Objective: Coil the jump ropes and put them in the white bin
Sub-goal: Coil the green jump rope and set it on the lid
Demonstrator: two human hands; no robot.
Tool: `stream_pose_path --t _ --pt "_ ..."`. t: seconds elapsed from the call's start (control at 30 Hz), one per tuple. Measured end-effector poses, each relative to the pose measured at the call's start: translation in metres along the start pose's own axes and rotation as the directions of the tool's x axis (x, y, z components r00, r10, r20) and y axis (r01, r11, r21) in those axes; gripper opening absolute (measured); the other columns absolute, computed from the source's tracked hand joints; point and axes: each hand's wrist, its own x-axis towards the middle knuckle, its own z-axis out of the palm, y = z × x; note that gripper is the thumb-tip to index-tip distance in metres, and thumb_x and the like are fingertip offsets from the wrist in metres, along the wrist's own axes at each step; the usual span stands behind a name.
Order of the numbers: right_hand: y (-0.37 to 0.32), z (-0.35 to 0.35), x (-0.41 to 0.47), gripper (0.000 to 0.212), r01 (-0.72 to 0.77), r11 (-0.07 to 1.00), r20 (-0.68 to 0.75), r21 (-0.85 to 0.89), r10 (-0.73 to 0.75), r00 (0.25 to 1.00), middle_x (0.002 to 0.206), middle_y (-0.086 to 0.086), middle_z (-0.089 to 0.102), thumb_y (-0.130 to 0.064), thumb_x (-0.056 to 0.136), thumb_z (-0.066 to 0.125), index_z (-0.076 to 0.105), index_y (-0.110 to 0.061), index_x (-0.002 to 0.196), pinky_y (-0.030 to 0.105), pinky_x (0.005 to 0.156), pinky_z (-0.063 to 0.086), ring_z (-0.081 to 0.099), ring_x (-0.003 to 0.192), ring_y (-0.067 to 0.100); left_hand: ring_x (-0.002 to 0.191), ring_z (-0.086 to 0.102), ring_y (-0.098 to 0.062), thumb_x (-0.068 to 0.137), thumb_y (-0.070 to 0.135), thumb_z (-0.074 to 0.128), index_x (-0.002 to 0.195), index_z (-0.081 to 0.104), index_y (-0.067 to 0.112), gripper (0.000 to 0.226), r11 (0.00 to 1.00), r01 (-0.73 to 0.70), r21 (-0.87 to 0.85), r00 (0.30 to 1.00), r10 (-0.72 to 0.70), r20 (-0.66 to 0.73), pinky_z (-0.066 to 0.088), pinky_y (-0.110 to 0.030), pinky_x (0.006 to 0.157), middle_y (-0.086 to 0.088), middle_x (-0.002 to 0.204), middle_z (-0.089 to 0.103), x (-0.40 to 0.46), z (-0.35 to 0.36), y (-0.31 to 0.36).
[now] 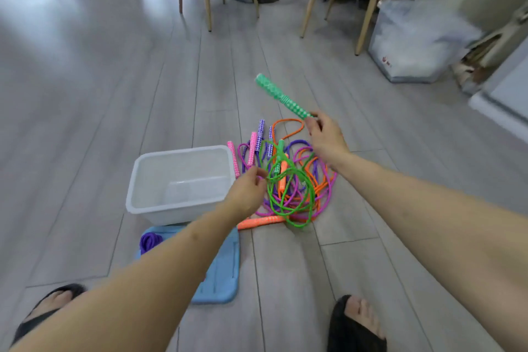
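Jump ropes (297, 180) lie in a tangled heap of green, orange, purple and pink cord on the grey plank floor (85, 123), just right of the white bin (137, 188), whose near wall shows and whose inside holds nothing visible. A blue mat (220, 274) lies on the floor near the bin's front edge, with a small purple coil (148, 241) at its left end, partly hidden by the forearm.

Both bare arms reach forward and down from the bottom corners of the view. The right hand (325, 137) is raised above the far side of the heap, back of the hand up, fingers and thumb curled round the lower end of a green handle (281, 97), which slants up and to the left, clear of the floor. The left hand (247, 191) hovers at the heap's left edge beside the bin's right wall, fingers bent toward the green cord (288, 200); motion blur makes it unclear whether it actually pinches the cord.

An orange handle (261, 221) lies flat at the heap's near edge.
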Motion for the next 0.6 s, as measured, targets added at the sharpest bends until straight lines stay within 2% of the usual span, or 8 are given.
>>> stream_pose_path --t 0.07,0.13,0.23,0.3,0.33,0.47,0.5,0.6 --pt "-0.048 -0.031 -0.007 0.022 0.088 0.995 0.03 -0.037 -0.086 0.996 0.086 0.0 0.06 -0.019 0.105 0.054 0.068 -0.011 0.119 0.026 0.069 0.032 0.052 0.081 0.017 0.077 0.058 -0.026 0.104 0.014 0.049 0.121 0.062 0.01 0.022 0.993 -0.104 0.05 0.991 0.108 -0.077 0.034 -0.03 0.063 -0.008 0.091 0.063 -0.025 -0.04 0.037" --pt "-0.1 -0.061 -0.017 0.021 0.195 0.979 0.063 -0.065 -0.191 0.979 0.09 0.001 0.062 -0.017 0.104 0.056 0.069 -0.012 0.119 0.027 0.072 0.034 0.052 0.081 0.015 0.078 0.057 -0.021 0.103 0.01 0.049 0.113 0.062 0.012 0.017 0.97 -0.222 0.098 0.956 0.236 -0.175 0.037 -0.029 0.07 -0.004 0.092 0.059 -0.052 -0.081 0.071" --pt "-0.173 -0.1 -0.033 0.019 0.349 0.933 0.088 -0.091 -0.342 0.936 0.097 0.002 0.064 -0.017 0.102 0.06 0.069 -0.015 0.119 0.028 0.073 0.038 0.053 0.079 0.011 0.102 0.054 -0.027 0.097 0.006 0.056 0.113 0.065 0.01 0.018 0.865 -0.403 0.299 0.788 0.494 -0.368 0.042 -0.038 0.094 -0.009 0.104 0.055 -0.087 -0.132 0.111" --pt "-0.217 -0.121 -0.049 0.018 0.423 0.898 0.132 -0.118 -0.408 0.903 0.098 -0.001 0.063 -0.019 0.103 0.06 0.067 -0.018 0.119 0.024 0.068 0.039 0.052 0.076 0.005 0.11 0.055 -0.032 0.094 0.01 0.063 0.117 0.065 0.011 0.022 0.794 -0.425 0.434 0.693 0.594 -0.408 0.042 -0.041 0.096 -0.012 0.114 0.058 -0.108 -0.161 0.136" --pt "-0.237 -0.13 -0.058 0.018 0.457 0.879 0.158 -0.135 -0.436 0.886 0.099 -0.001 0.064 -0.019 0.103 0.06 0.066 -0.018 0.12 0.022 0.067 0.039 0.054 0.079 0.006 0.114 0.055 -0.033 0.094 0.013 0.066 0.122 0.063 0.01 0.028 0.766 -0.429 0.479 0.679 0.623 -0.388 0.041 -0.04 0.098 -0.013 0.12 0.059 -0.119 -0.172 0.151" --pt "-0.292 -0.151 -0.095 0.018 0.563 0.818 0.2 -0.117 -0.536 0.82 0.107 -0.005 0.067 -0.02 0.102 0.061 0.065 -0.021 0.12 0.023 0.079 0.046 0.061 0.095 0.01 0.131 0.052 -0.027 0.097 0.023 0.067 0.146 0.045 0.012 0.054 0.751 -0.431 0.5 0.696 0.63 -0.345 0.041 -0.042 0.11 -0.008 0.142 0.055 -0.151 -0.199 0.197" --pt "-0.298 -0.153 -0.102 0.018 0.581 0.808 0.202 -0.102 -0.555 0.807 0.107 -0.006 0.068 -0.02 0.103 0.06 0.064 -0.023 0.12 0.024 0.081 0.048 0.062 0.096 0.009 0.128 0.054 -0.024 0.098 0.023 0.065 0.148 0.042 0.014 0.055 0.761 -0.429 0.486 0.708 0.618 -0.342 0.043 -0.04 0.107 -0.006 0.14 0.057 -0.156 -0.203 0.204" --pt "-0.297 -0.147 -0.117 0.02 0.537 0.843 0.176 -0.018 -0.527 0.832 0.098 -0.006 0.067 -0.017 0.104 0.057 0.061 -0.023 0.122 0.018 0.074 0.048 0.06 0.085 0.003 0.096 0.059 -0.014 0.104 0.018 0.055 0.143 0.044 0.016 0.041 0.811 -0.435 0.391 0.776 0.558 -0.293 0.043 -0.022 0.075 -0.005 0.119 0.063 -0.165 -0.21 0.209"
